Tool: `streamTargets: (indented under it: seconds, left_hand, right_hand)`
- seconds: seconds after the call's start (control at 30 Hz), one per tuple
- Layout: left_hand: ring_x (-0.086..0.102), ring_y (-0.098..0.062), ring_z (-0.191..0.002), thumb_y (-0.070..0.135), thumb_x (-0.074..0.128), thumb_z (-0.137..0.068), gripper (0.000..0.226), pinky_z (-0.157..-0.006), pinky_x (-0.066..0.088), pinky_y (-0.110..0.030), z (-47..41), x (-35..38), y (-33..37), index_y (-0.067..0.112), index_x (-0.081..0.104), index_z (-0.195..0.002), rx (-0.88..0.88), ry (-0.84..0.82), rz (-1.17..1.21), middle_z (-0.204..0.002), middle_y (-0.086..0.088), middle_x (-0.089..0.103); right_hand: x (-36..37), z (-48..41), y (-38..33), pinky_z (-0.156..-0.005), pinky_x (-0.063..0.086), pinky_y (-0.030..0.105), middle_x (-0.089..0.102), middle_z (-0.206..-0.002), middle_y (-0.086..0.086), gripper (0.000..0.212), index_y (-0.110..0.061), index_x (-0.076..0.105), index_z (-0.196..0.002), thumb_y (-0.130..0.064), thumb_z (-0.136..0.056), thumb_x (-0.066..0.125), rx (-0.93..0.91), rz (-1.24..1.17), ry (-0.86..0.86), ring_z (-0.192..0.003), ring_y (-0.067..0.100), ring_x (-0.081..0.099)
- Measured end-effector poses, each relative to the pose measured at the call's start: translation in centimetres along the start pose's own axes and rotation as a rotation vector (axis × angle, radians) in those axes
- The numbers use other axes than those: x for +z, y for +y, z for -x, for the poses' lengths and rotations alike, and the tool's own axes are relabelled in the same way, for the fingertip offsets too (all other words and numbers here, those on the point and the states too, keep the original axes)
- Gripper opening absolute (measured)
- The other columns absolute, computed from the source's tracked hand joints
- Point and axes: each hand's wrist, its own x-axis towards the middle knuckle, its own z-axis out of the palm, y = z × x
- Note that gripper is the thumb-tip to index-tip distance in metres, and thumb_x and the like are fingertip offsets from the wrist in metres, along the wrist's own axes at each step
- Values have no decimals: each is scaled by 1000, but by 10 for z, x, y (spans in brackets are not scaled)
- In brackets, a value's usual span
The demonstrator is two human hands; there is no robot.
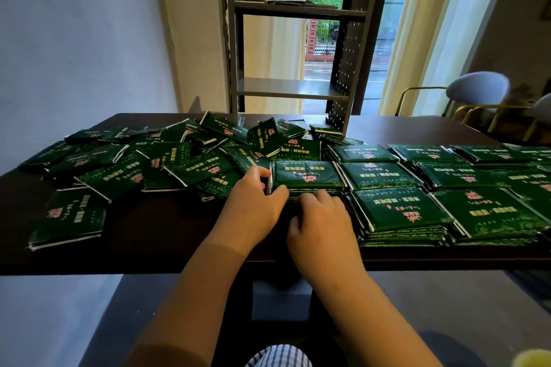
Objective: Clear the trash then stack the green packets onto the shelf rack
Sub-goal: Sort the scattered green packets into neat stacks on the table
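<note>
Several green packets lie on a dark table (155,247). A loose jumble (167,158) covers the left and middle, and neat stacks (417,208) fill the right. My left hand (253,202) grips the left end of a short stack of packets (307,176) at the middle, fingers over its top edge and thumb at the near side. My right hand (322,223) rests curled against that stack's near edge. The grey metal shelf rack (292,89) stands at the table's far edge, its shelves bare.
One packet (70,220) lies apart at the near left. A window and pale curtains are behind the rack. Chairs with gold frames (477,92) stand at the far right. A wall runs along the left.
</note>
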Motion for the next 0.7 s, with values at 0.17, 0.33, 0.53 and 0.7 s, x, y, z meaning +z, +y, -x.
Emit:
streamTargets:
  seconds: [0.17,0.33,0.53,0.7]
  left_hand:
    - [59,-15,-100,34,60,-94,38,-74,45,-27,-13,-28,6,24,51,-130,53,69,-123,-122,-2,57]
    - [57,-24,-105,37,58,-94,46,-79,48,-36,-42,-73,-3,21,48,-135,25,175,-334,-125,-9,53]
    - [26,-43,-138,50,50,-96,62,-112,27,-51,-58,-95,-44,21,33,-149,-254,121,-557,-148,-23,32]
    - [12,-44,-144,55,42,-99,64,-117,22,-55,-51,-84,-73,15,36,-148,-247,190,-535,-155,-22,20]
  right_hand:
    - [-12,-22,-14,-81,46,36,58,-101,4,16,-7,63,-98,-11,-90,50,-20,-214,53,-92,23,55]
    - [-21,-60,-37,-75,39,25,59,-105,6,20,-5,65,-106,-8,-93,50,-46,-294,39,-93,20,55]
    - [2,-111,-58,-93,46,41,60,-115,13,29,-8,61,-118,-18,-93,52,-113,9,-34,-110,33,54]
    - [24,-131,-67,-115,21,54,52,-137,19,45,-13,39,-140,-31,-99,42,9,399,-374,-134,40,40]
